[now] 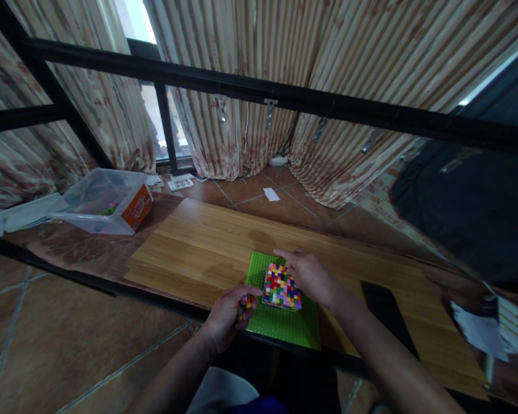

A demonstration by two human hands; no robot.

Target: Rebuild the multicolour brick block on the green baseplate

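a: where does writing appear?
b: on the label (138, 208), an orange panel on the bin (95, 217); its pale lettering is too blurred to read. a white card (180, 182) beyond the table bears dark marks, also illegible.
a: and the materials?
b: the bin is clear plastic with sloping walls. the table (198, 233) has a smooth wood grain. at its near edge lies the plate (285, 326), green and studded; on it sits the block (282, 286), roughly square, its flat top checkered in many colours. pleated, striped curtains (276, 46) hang behind.
a: the hands?
b: the left hand (228, 313), just beside the block's left edge, is curled round loose bricks (243, 305). the right hand (309, 275) is at the block's far right corner, index finger extended, other fingers bent; whether it grips a piece, i cannot tell.
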